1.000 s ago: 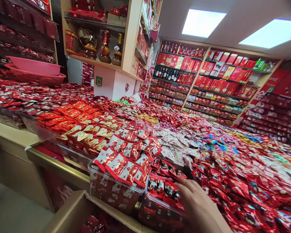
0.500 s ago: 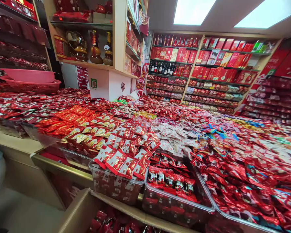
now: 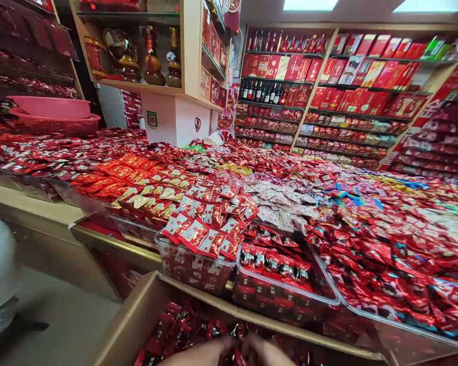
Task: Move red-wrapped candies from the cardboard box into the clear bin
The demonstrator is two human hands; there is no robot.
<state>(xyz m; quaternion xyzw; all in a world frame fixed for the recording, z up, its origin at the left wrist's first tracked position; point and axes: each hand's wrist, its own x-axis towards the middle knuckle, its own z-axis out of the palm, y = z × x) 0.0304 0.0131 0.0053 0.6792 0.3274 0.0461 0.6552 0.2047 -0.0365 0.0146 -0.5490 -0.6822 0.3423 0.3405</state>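
Note:
Both of my hands reach in from the bottom edge, over dark red wrapped candies (image 3: 179,323) in an open cardboard box (image 3: 132,310). My left hand (image 3: 202,353) and my right hand (image 3: 269,352) come close together among the wrappers. Motion smears their fingers, so their grip does not show. Just beyond the box stands a clear plastic bin (image 3: 278,300) with rows of red and black candy packets (image 3: 273,262). To its left is another clear bin (image 3: 194,272), heaped with red and white packets (image 3: 198,236).
Loose candy (image 3: 389,244) covers the broad display to the right. Pink plastic baskets (image 3: 53,114) are stacked at the left. Shelves of bottles and red boxes (image 3: 286,68) line the back wall. A person in light clothing (image 3: 0,264) is partly visible at the left edge.
My hands have entered at the bottom, over the cardboard box. The view has tilted down, showing more of the box. More of the person at the left edge shows.

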